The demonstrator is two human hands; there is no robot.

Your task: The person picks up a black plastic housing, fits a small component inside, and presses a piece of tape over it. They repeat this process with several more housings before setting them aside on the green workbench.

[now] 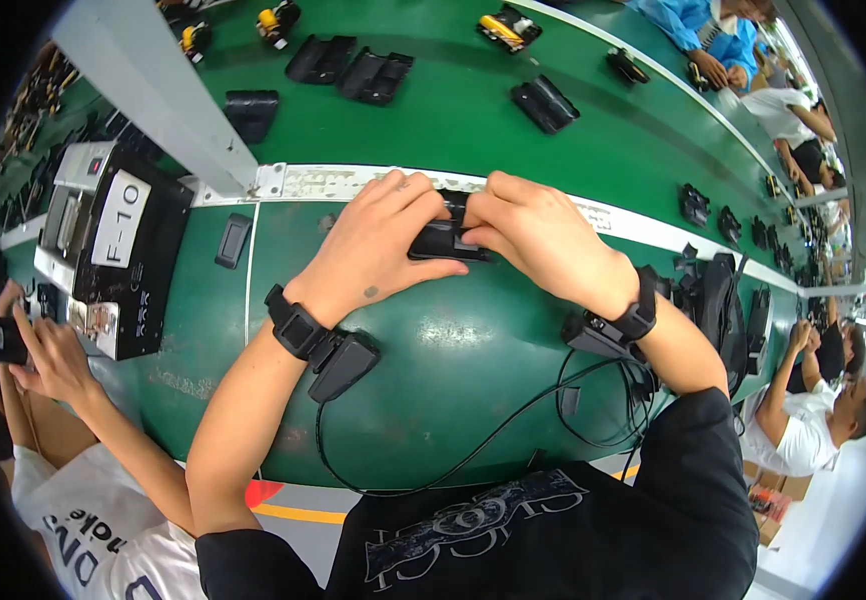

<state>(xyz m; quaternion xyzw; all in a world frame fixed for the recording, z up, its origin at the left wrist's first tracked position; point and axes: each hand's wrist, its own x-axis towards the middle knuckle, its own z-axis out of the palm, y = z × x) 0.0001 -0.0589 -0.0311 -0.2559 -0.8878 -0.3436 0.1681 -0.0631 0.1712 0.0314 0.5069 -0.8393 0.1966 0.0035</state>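
A green tabletop (pixel 473 350) fills most of the view, crossed by a white strip (pixel 353 182) just beyond the hands and by a grey beam (pixel 153 80) slanting away to the upper left. One black box with a white label (pixel 118 255) stands well to the left of the left hand. At the right, just past the right wrist, lies one heap of black parts (pixel 718 300).

Beyond the white strip, on the far green belt, about five loose black housings (pixel 378 75) lie well apart from the hands, and three yellow-and-black pieces (pixel 508 27) sit farther still.

The person's left hand (pixel 373 250) and right hand (pixel 543 235) meet over one small black part (pixel 443 238), which lies between them, just on the near side of the white strip. Its long axis runs roughly left to right across the view; which end is its front cannot be told. The left grip is closed on its left end, thumb beneath and fingers over the top; the right grip is closed on its right end, fingertips pressing on the upper face.

Each wrist carries one black strapped unit (pixel 338 355), two in all, with thin black cables (pixel 513 425) looping from them toward the body. One small flat dark piece (pixel 234 240) lies on the tabletop to the left of the left hand, apart from it.

A neighbour's hand (pixel 48 360) at the far left holds a dark object, well apart from both hands.
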